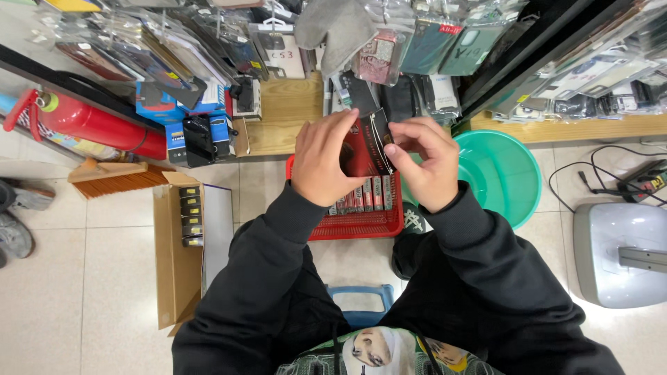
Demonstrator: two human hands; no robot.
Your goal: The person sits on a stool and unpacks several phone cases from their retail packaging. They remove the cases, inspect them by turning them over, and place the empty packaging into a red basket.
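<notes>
i'm watching both hands meeting over the red plastic basket, which i'm using as my landmark. the left hand is closing around a small red and black flat package, thumb at the front and fingers curling behind it. the right hand is pinching the package's right edge, fingertips up at its top corner. so both hands are clamped on the same item, almost touching each other.

the package is being held upright above the basket's far half, its long axis running roughly up and away from me, tilting slightly right. the left hand is covering more of it and carrying the bulk; the right is only nipping the edge.

inside the basket, just below the hands, a row of similar packages is standing on edge, side by side. right of the basket a green plastic basin is sitting on the floor, nearly touching it. left of the basket an open cardboard box is holding a stack of small dark boxes. beyond the basket a wooden shelf is carrying hanging phone cases.
</notes>
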